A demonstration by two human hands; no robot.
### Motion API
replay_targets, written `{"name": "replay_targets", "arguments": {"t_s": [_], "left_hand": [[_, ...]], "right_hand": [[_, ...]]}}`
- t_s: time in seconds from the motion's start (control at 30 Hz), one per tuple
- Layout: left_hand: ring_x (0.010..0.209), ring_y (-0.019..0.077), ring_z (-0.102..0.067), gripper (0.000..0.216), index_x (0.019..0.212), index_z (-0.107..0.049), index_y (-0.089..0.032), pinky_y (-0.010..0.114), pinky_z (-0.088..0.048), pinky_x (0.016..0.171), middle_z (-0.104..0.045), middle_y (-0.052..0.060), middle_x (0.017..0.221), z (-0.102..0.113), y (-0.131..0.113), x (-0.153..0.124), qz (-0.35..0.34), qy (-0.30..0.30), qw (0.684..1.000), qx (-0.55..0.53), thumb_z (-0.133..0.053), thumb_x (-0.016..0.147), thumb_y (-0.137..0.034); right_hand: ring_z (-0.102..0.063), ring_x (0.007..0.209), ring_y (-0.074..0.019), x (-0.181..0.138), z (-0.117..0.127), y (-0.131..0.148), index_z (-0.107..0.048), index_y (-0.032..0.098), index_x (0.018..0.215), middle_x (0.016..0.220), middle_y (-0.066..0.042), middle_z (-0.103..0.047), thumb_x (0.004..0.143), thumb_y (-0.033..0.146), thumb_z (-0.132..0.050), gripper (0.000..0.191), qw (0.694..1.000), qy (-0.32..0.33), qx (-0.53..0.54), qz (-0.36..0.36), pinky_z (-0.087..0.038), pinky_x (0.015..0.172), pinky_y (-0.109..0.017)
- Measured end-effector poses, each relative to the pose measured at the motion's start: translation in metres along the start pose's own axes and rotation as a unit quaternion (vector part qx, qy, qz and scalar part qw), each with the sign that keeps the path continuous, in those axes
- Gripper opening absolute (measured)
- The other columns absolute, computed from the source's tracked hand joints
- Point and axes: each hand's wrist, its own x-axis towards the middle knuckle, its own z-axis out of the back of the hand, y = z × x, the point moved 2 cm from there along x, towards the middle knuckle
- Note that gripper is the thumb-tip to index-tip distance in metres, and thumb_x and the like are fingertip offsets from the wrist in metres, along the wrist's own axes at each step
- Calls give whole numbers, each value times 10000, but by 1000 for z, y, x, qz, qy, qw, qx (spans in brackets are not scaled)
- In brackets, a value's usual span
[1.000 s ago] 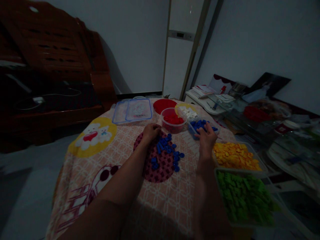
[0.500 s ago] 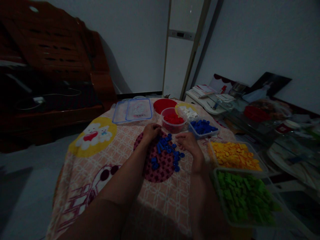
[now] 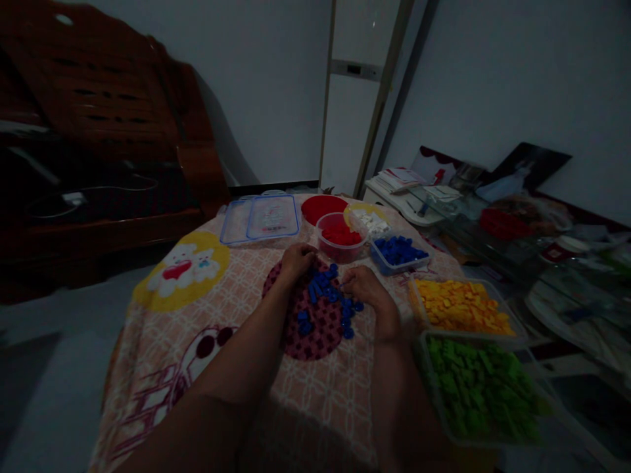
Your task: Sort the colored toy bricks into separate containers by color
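Observation:
A loose pile of blue bricks (image 3: 326, 299) lies on a dark red patch of the patterned tablecloth (image 3: 197, 328). My left hand (image 3: 297, 261) rests curled at the pile's far left edge, fingers closed on the bricks there. My right hand (image 3: 363, 288) sits at the pile's right side, fingers bent down onto the bricks; what it pinches is too small to make out. A clear tub of blue bricks (image 3: 398, 253) stands just beyond my right hand.
A red-brick tub (image 3: 341, 238), a red lid (image 3: 323, 207), a white-brick tub (image 3: 371, 223) and two clear lids (image 3: 261, 218) sit at the back. Trays of yellow bricks (image 3: 461, 307) and green bricks (image 3: 480, 387) line the right edge. Clutter fills the floor at right.
My right hand left the blue-brick tub and came back left and down to the loose pile. My left hand stayed at the pile's far edge.

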Motion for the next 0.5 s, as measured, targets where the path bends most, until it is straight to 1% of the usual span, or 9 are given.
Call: {"name": "replay_targets", "arguments": {"t_s": [0.1, 0.2, 0.27, 0.37, 0.43, 0.5], "left_hand": [[938, 206, -711, 278, 1002, -789, -182, 273, -527, 875, -783, 58, 1003, 1, -1, 0, 3, 3, 1000, 5, -582, 817, -182], [963, 210, -708, 278, 1006, -788, -190, 280, -522, 896, -783, 54, 1009, 1, -2, 0, 6, 3, 1000, 7, -581, 820, -182], [963, 214, -708, 278, 1008, -788, -189, 289, -522, 906, -783, 56, 1011, 1, -1, 0, 6, 2, 1000, 6, -584, 819, -183], [942, 213, -711, 276, 1001, -789, -184, 287, -524, 896, -782, 59, 1022, 0, 0, 1, 3, -1, 1000, 1, -585, 814, -183], [922, 207, -712, 276, 995, -789, -190, 280, -528, 874, -785, 51, 991, -1, 1, 1, 6, 0, 1000, -2, -582, 812, -180], [905, 200, -713, 282, 999, -787, -191, 274, -528, 861, -787, 44, 965, -2, 2, 2, 8, 2, 1000, -4, -580, 809, -177]], "right_hand": [[-514, 436, -88, -1, 9, 1, -636, 169, 726, 544, 44, -586, 681, 145, -592, 67, 995, -60, 78, -26, -382, 440, -188], [-532, 417, -97, -4, 23, -1, -630, 172, 795, 541, 37, -600, 705, 235, -625, 110, 969, -155, 190, -28, -401, 403, -186], [-555, 422, -104, -5, 32, -5, -614, 171, 808, 550, 27, -617, 695, 289, -659, 169, 937, -224, 268, -12, -424, 393, -186], [-599, 452, -121, -4, 43, -17, -592, 173, 861, 578, 26, -637, 662, 303, -689, 257, 870, -329, 368, -3, -488, 418, -203], [-632, 494, -135, -2, 48, -26, -586, 169, 922, 607, 28, -644, 653, 282, -690, 309, 829, -387, 403, -9, -537, 458, -227], [-672, 573, -150, 1, 52, -34, -589, 156, 1014, 660, 24, -652, 654, 257, -685, 386, 802, -431, 414, -7, -589, 530, -262]]}}
